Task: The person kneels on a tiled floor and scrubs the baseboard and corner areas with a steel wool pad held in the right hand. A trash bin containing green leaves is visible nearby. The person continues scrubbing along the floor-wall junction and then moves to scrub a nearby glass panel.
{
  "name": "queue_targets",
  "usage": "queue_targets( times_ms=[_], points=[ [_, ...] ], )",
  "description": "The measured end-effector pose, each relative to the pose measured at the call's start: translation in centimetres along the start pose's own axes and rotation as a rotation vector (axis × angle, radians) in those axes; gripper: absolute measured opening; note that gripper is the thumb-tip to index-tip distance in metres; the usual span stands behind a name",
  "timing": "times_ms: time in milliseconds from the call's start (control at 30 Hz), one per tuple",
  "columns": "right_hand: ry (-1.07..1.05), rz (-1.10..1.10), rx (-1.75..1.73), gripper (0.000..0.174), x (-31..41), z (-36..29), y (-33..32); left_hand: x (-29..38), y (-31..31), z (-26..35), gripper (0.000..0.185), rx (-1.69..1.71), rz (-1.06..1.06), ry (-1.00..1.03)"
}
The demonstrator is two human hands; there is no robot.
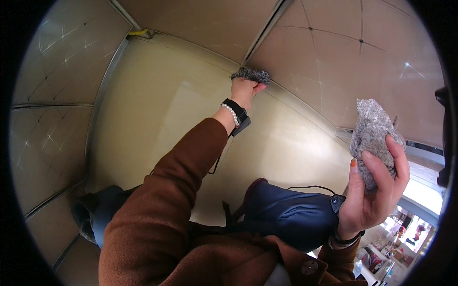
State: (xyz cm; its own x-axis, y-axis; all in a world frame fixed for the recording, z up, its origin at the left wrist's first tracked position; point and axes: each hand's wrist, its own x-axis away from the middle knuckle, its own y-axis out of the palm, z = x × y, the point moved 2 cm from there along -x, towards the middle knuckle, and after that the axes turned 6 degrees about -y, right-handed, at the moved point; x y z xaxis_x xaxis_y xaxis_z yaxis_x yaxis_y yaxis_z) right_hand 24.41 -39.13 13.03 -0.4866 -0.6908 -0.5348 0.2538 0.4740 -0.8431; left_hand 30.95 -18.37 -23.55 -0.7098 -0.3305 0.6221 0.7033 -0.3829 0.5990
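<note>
My left hand [244, 89] presses a dark grey fuzzy cloth [252, 74] against the line where the pale yellowish panel [143, 107] meets the brown patterned wall panels [322, 57], just below a metal seam. A black band with a small device and a pearl bracelet circle that wrist. On the right, my right hand [375, 189] is raised with its fingers curled round a bunched, lighter grey fuzzy cloth [374, 143]. That cloth is apart from the pale panel as far as I can tell. Both arms wear brown sleeves.
More patterned panels [53, 64] with metal trim stand on the left. A yellow item [138, 32] lies in the upper left corner. My dark blue trouser leg [290, 211] and a thin black cable [311, 186] are below. Cluttered goods [379, 261] show at the lower right, beyond a bright opening.
</note>
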Motion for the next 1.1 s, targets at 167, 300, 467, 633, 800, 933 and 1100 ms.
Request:
queue_targets(
  times_ms=[167,300,467,633,800,933,1100],
  points=[
    [0.024,0.006,-0.012,0.035,1.2,1.2,-0.8,-0.2,0.2,0.3,0.011,0.091,-0.109,-0.004],
    [0.010,-0.004,-0.010,0.034,1.4,1.9,-0.7,0.3,-0.3,0.7,0.011,0.060,-0.153,0.083],
    [0.024,-0.002,-0.009,0.035,1.4,2.5,-0.1,-0.1,0.0,0.4,0.012,-0.069,-0.094,0.179],
    [-0.012,-0.054,-0.018,0.036,1.6,3.4,-0.2,-1.5,-0.1,-0.1,0.013,-0.100,0.036,0.203],
    [-0.003,-0.038,-0.020,0.035,1.5,3.4,-0.1,-1.0,1.2,-1.9,0.015,-0.105,0.025,0.171],
    [0.016,-0.002,-0.036,0.034,1.5,3.3,0.2,0.6,5.8,-6.9,0.010,-0.093,-0.014,0.016],
    [-0.006,-0.032,-0.044,0.036,1.8,4.2,0.1,-0.8,4.7,-6.6,0.007,0.040,0.037,0.073]
  ],
)
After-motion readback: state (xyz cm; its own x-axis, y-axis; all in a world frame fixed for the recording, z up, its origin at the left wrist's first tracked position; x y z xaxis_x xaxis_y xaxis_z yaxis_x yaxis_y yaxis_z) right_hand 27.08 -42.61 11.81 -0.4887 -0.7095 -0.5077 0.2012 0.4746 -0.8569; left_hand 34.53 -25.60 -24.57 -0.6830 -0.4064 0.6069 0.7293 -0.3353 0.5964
